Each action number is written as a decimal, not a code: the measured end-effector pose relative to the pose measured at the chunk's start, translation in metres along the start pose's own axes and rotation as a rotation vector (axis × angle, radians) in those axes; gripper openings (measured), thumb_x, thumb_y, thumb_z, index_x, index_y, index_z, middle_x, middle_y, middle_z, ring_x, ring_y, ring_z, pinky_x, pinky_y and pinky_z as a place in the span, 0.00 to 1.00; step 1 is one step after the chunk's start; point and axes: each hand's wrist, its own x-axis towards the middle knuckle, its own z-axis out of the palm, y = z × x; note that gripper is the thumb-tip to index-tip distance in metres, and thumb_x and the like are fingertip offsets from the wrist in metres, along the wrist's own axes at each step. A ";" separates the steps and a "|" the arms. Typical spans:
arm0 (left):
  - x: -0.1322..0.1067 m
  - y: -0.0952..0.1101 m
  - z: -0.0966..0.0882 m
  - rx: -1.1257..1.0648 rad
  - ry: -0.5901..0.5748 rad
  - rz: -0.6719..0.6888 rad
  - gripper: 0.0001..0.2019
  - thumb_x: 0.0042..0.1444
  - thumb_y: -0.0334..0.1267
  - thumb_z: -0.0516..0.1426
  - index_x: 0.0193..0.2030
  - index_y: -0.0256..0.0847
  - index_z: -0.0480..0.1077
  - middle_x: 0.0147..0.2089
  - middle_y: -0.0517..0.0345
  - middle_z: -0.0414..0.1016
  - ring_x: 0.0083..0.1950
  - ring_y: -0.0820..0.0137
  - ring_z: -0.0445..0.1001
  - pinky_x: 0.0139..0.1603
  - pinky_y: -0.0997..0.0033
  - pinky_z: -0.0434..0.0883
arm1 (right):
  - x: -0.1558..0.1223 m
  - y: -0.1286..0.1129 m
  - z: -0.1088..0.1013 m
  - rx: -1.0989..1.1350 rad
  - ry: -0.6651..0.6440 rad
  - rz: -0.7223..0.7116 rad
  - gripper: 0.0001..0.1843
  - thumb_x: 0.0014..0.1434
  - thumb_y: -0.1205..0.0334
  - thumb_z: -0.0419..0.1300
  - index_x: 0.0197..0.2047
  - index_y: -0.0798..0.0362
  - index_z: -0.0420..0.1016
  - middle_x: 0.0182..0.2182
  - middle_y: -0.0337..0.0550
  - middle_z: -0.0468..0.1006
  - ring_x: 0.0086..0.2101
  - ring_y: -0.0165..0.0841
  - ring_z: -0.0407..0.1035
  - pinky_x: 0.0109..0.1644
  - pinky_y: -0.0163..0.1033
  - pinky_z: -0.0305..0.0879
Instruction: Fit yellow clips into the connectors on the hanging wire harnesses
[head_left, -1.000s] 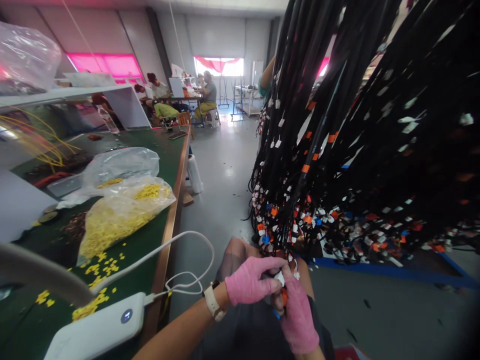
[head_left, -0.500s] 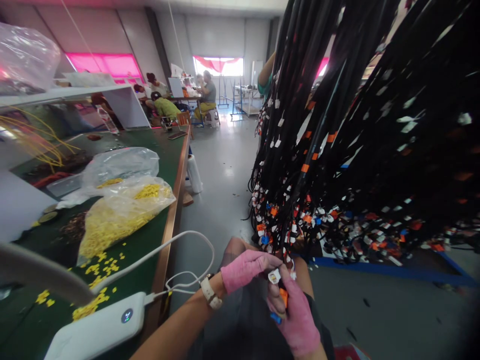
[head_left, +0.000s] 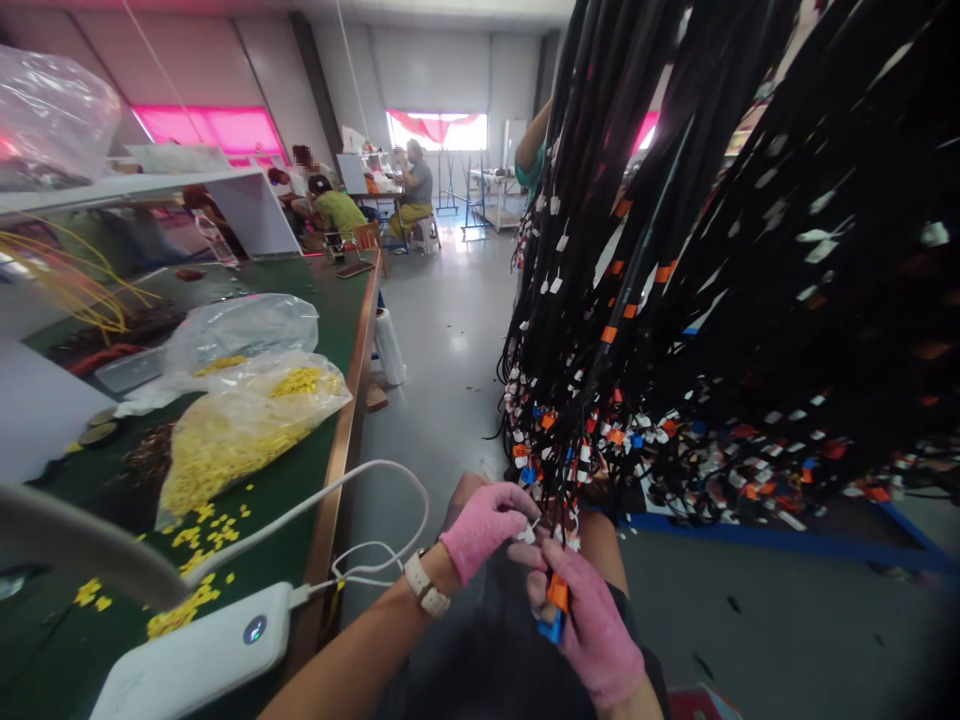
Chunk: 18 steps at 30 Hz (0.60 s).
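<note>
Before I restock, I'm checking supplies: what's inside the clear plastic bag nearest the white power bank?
The clear plastic bag holds many small yellow pieces, visible through its wall. The outer pieces cover those deeper inside, so the middle and underside cannot be seen.

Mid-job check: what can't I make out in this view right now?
All in the head view:
White plug: too small and blurred for detail.
Orange plug: partly hidden by the right hand.
Power bank: cut off by the bottom edge; its display is too small to read.
Red object: cut off by the bottom edge.
Co-worker's arm: hanging cables hide the rest.
</note>
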 end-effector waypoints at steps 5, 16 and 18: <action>0.004 0.000 -0.006 0.162 0.171 0.082 0.10 0.37 0.25 0.49 0.25 0.34 0.70 0.25 0.60 0.71 0.31 0.73 0.67 0.34 0.75 0.65 | 0.005 -0.002 0.009 0.061 0.061 0.008 0.11 0.48 0.59 0.66 0.35 0.51 0.71 0.34 0.44 0.79 0.23 0.27 0.68 0.21 0.31 0.65; -0.050 0.074 0.007 0.937 -0.104 0.459 0.08 0.56 0.34 0.50 0.38 0.41 0.70 0.37 0.56 0.74 0.41 0.67 0.69 0.43 0.68 0.65 | 0.024 0.000 -0.020 0.031 0.263 -0.230 0.18 0.44 0.56 0.67 0.40 0.46 0.72 0.35 0.38 0.78 0.28 0.27 0.70 0.28 0.32 0.69; -0.067 0.095 0.002 1.061 -0.198 0.455 0.10 0.57 0.37 0.50 0.42 0.42 0.69 0.39 0.55 0.73 0.42 0.66 0.69 0.44 0.66 0.64 | 0.024 -0.002 -0.026 -0.010 0.245 -0.205 0.17 0.42 0.57 0.69 0.37 0.48 0.74 0.34 0.40 0.78 0.29 0.30 0.70 0.30 0.34 0.70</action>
